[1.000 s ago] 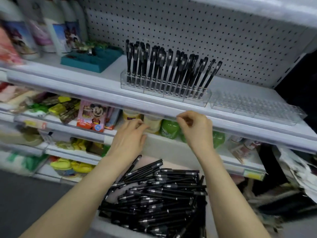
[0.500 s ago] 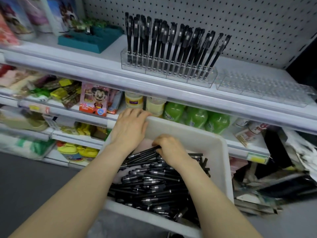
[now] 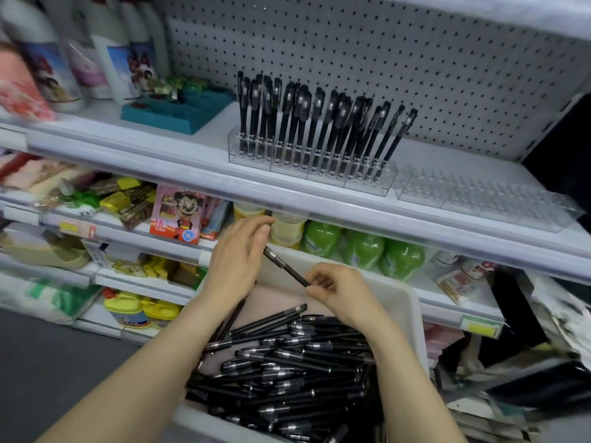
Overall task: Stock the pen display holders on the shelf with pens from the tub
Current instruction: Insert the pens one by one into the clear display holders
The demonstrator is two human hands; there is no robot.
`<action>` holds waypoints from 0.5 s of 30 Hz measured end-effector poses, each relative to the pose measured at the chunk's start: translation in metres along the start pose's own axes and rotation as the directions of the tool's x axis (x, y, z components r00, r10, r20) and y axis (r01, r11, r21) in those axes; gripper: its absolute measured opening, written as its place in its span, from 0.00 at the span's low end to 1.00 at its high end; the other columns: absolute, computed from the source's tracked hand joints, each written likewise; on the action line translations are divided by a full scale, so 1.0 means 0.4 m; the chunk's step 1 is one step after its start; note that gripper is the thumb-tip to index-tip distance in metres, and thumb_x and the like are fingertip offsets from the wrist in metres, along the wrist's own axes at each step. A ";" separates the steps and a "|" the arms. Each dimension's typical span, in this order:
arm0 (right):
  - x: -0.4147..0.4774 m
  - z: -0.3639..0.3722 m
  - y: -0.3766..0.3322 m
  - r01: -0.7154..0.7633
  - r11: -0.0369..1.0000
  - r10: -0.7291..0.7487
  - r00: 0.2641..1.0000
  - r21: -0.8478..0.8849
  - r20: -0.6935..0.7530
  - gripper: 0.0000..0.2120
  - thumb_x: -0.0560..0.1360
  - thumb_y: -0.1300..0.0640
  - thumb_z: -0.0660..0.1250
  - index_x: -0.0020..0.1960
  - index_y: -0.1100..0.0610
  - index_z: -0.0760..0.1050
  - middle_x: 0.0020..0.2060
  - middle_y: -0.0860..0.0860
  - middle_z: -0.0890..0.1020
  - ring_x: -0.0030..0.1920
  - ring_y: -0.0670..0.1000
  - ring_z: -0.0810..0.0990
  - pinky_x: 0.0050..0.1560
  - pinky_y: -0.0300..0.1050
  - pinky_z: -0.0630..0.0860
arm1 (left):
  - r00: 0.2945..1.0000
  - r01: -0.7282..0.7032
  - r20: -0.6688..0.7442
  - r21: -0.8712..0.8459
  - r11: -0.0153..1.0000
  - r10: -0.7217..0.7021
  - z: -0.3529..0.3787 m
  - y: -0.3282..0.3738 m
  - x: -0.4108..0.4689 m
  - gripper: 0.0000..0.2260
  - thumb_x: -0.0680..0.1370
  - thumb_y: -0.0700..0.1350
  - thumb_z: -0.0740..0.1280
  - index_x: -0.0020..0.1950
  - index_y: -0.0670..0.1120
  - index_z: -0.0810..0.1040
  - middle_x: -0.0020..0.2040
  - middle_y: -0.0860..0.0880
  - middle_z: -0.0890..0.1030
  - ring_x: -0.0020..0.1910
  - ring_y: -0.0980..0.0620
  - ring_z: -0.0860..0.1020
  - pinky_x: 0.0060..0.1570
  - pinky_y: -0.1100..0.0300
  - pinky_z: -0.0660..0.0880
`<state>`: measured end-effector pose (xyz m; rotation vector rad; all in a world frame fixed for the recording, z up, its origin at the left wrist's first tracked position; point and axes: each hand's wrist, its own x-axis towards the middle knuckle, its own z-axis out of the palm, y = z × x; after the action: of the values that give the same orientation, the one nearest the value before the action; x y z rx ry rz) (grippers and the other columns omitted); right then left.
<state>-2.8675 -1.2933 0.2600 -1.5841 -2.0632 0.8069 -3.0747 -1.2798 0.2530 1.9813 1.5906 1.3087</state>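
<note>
A white tub (image 3: 414, 318) full of black pens (image 3: 297, 372) sits in front of me, below the shelf. My right hand (image 3: 340, 294) pinches one black pen (image 3: 284, 266) by its lower end and holds it slanted above the tub's far rim. My left hand (image 3: 236, 263) is blurred; its fingertips reach the pen's upper end, and a few pens (image 3: 235, 314) stick out below its palm, gripped in it. On the upper shelf a clear holder (image 3: 307, 169) carries several upright black pens. To its right lies an empty clear holder (image 3: 479, 201).
A teal tray (image 3: 179, 113) and tall printed bottles (image 3: 112, 52) stand left of the holders, with pegboard behind them. Green bottles (image 3: 361, 251) and a boxed toy (image 3: 177, 215) fill the shelf under the holders. Papers and dark items pile at the lower right.
My right hand dipped into the tub and has come up pinching one pen. My left hand left the tub rim and rose toward that pen's top. The view tilted down, then back up.
</note>
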 end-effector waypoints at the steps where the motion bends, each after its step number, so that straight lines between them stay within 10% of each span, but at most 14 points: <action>1: 0.001 0.000 0.000 -0.003 0.999 0.003 1.000 0.033 0.001 0.06 0.73 0.60 0.72 0.47 0.51 0.80 0.36 0.42 0.79 0.38 0.41 0.76 0.43 0.31 0.73 | 1.000 -0.011 0.028 0.013 1.000 0.011 -0.001 0.006 0.000 0.19 0.82 0.56 0.52 0.61 0.52 0.78 0.55 0.54 0.80 0.55 0.54 0.77 0.53 0.55 0.72; 9: 0.018 -0.008 -0.033 0.063 0.972 -0.046 0.996 0.227 -0.081 0.03 0.73 0.59 0.72 0.47 0.53 0.80 0.37 0.44 0.80 0.39 0.45 0.77 0.46 0.45 0.79 | 0.986 -0.054 0.159 0.022 0.998 0.050 0.026 0.080 -0.002 0.07 0.82 0.46 0.61 0.54 0.49 0.79 0.46 0.56 0.80 0.45 0.57 0.77 0.43 0.72 0.67; 15: 0.039 -0.143 -0.074 0.138 0.947 -0.058 0.962 0.291 -0.266 0.01 0.75 0.60 0.71 0.46 0.54 0.81 0.36 0.48 0.82 0.37 0.45 0.80 0.39 0.42 0.80 | 0.980 -0.146 0.146 0.075 0.986 0.134 0.018 0.114 0.080 0.16 0.83 0.53 0.56 0.68 0.51 0.73 0.58 0.55 0.77 0.59 0.57 0.73 0.57 0.60 0.69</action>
<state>-2.8567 -1.2728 0.3221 -1.3256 -1.7240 0.7973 -3.0411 -1.2654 0.2958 2.2207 1.4885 1.1378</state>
